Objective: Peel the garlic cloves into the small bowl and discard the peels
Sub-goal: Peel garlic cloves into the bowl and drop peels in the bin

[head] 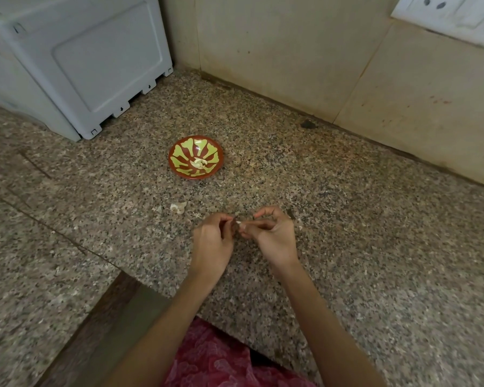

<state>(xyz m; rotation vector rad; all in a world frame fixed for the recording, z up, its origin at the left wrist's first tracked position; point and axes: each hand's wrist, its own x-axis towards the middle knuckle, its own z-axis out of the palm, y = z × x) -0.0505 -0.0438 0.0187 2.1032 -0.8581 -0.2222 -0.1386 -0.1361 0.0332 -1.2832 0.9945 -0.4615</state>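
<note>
a small garlic clove (238, 224) sits at the centre of the frame, pinched between the fingertips of both hands just above the speckled worktop (347, 247). the left hand (213, 244) curls its fingers onto it from the left; the right hand (274, 238) nips it from the right. higher in the frame, well apart, the small bowl (220, 160) stands upright with peeled cloves (199, 162) at its bottom. loose peels (178, 207) lie between bowl and hands, slightly left. a white appliance (76, 60) fills the upper left.
</note>
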